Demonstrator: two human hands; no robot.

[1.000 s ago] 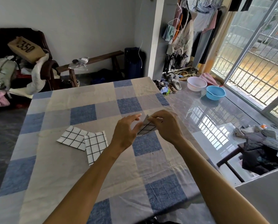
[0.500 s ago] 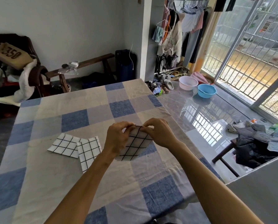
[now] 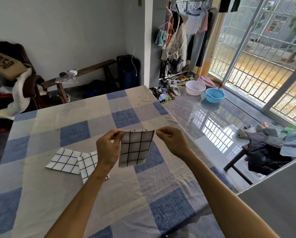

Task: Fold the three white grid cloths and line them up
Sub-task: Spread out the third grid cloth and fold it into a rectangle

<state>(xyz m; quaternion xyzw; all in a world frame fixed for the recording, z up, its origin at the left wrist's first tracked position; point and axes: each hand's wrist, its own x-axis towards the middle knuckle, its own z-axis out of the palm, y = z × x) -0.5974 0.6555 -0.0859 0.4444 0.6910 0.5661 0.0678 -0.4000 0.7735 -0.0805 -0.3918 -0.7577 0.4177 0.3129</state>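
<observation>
**Third cloth hangs to the right of the row it must join**

The third grid cloth [image 3: 135, 148] is off the tabletop [image 3: 40, 194], hanging above its middle. Its top edge runs level from left to right and its long side drops straight down. The left hand [image 3: 107, 148] pinches the top left corner between thumb and fingers [image 3: 117, 134]. The right hand [image 3: 173, 143] has its fingers curled at the top right corner, but whether they grip the cloth or sit just beside it cannot be told.

The other two cloths lie flat toward the tabletop's left edge. The outer folded cloth [image 3: 64, 160] touches the second folded cloth [image 3: 88, 162], which is partly hidden under the left forearm.

The row lies left of and below the hanging cloth, so the open place is probably on the second cloth's right side, nearer the left hand. The forearm over that cloth may disturb it on the way down.
</observation>
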